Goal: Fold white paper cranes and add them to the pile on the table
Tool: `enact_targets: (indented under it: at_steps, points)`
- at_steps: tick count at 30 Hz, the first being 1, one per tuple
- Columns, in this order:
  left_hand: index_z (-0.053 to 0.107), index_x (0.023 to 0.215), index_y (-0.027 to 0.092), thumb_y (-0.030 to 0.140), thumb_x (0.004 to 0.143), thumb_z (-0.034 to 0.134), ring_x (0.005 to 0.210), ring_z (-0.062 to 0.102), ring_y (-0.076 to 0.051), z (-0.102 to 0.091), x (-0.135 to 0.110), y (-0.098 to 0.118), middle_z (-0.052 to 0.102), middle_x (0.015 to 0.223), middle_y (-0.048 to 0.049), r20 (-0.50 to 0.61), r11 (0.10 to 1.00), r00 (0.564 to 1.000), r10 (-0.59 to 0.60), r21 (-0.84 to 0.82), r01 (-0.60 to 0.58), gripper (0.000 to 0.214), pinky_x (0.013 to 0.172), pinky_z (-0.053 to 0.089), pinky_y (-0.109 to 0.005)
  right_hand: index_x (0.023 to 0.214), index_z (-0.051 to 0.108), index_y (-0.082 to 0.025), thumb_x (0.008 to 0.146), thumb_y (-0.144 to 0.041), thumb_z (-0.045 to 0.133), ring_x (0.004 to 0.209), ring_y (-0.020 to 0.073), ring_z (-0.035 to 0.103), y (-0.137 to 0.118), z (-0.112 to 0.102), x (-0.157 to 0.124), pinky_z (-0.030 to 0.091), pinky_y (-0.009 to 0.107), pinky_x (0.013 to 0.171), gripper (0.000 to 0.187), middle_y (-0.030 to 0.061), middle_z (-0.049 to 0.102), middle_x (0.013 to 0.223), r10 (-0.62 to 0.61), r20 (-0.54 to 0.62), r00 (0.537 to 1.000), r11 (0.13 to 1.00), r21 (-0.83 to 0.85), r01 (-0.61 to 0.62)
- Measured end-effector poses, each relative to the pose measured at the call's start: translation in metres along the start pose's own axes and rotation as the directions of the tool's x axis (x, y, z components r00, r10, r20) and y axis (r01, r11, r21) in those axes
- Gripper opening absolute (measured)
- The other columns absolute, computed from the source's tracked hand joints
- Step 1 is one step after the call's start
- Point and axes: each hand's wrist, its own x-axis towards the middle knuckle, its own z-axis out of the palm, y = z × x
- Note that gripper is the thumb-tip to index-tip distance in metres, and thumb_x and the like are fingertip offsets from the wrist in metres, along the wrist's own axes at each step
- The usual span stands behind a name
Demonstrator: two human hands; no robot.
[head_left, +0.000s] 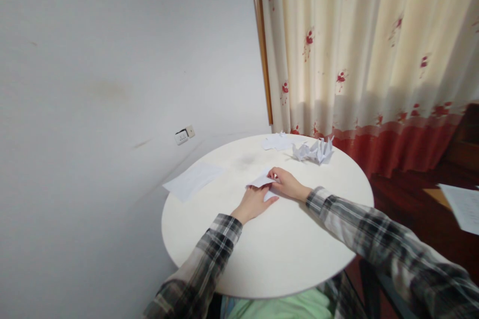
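Note:
A piece of white paper (259, 180), apparently folded, lies on the round white table under both hands. My left hand (254, 203) rests on its near side, thumb stretched out to the right and fingers spread over the paper; the fingertips are partly hidden. From the right, my right hand (287, 183) reaches in with curled fingers, pinching the paper's edge. Just beyond it stand several folded paper cranes (318, 151), close together.
The round white table (239, 259) stands beside a grey-white wall. A flat white sheet (194, 179) overhangs its left edge. More paper pieces (279, 140) lie at the far edge. Behind is a flowered curtain (337, 50); a printed sheet (462, 209) is at right.

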Motion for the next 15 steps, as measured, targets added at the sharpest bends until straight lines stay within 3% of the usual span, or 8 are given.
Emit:
enact_targets:
  at_steps: [9, 15]
  points:
    - [0.048, 0.111, 0.014, 0.051, 0.082, 0.023, 0.101, 0.045, -0.025, -0.001, 0.0038, 0.0018, 0.054, 0.105, -0.011, -0.005, 0.987, 0.998, -0.057, 0.15, 0.057, 0.053, 0.088, 0.032, -0.038, 0.08, 0.046, -0.018, 0.074, -0.018, 0.042, 0.068, 0.0122, 0.045, 0.0014, -0.0016, 0.0002, 0.036, 0.024, 0.065, 0.008, 0.0007, 0.052, 0.076, 0.071, -0.12, 0.99, 0.997, -0.006, -0.072]
    - [0.048, 0.11, 0.014, 0.049, 0.083, 0.026, 0.106, 0.041, -0.025, 0.0011, 0.0018, 0.0025, 0.05, 0.109, -0.0116, -0.007, 0.975, 0.999, -0.046, 0.215, 0.046, 0.05, 0.09, 0.03, -0.039, 0.077, 0.048, -0.018, 0.073, -0.017, 0.045, 0.065, 0.011, 0.045, -0.0038, -0.0038, 0.0006, 0.035, 0.022, 0.062, 0.005, -0.0008, 0.052, 0.071, 0.04, -0.13, 0.991, 0.999, -0.014, -0.042]
